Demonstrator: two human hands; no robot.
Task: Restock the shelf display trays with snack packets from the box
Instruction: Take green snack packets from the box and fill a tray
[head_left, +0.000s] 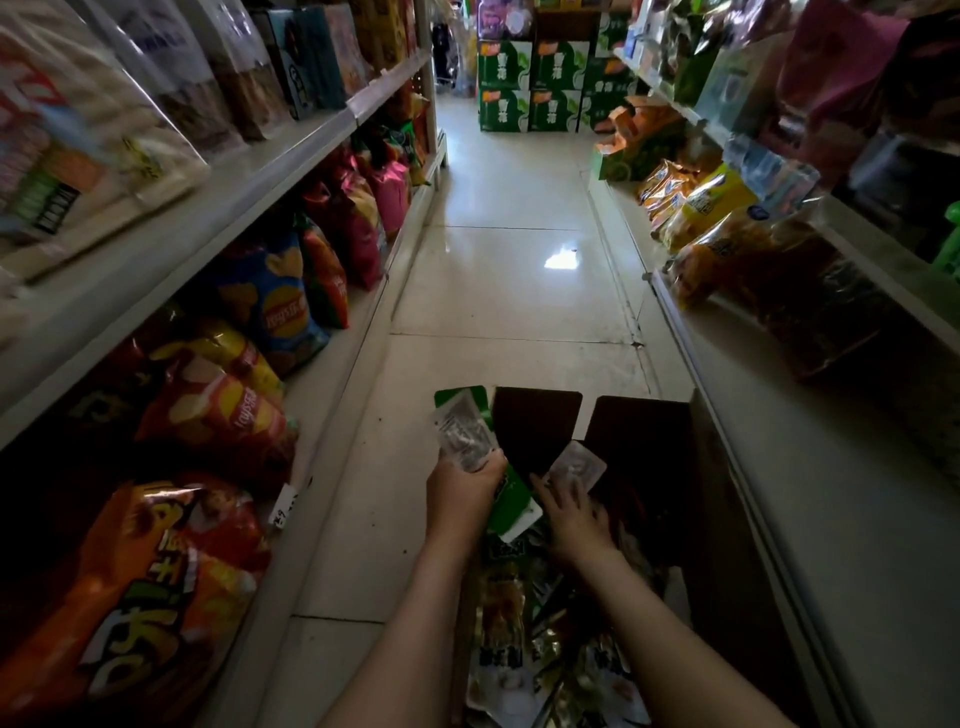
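We've got the cardboard box sitting on the floor by the right-hand shelf, brown flaps open, with a messy pile of snack packets inside. A small bunch of silvery packets is fanned out in our left hand, and one more silvery packet is in our right hand.

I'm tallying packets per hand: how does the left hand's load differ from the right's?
The left hand grips a bundle of several packets, silvery ones over a green one; the right hand holds a single packet, silvery only. The bundle sits left of the box flaps; the single packet hangs over the open box. Both are flat and glossy.
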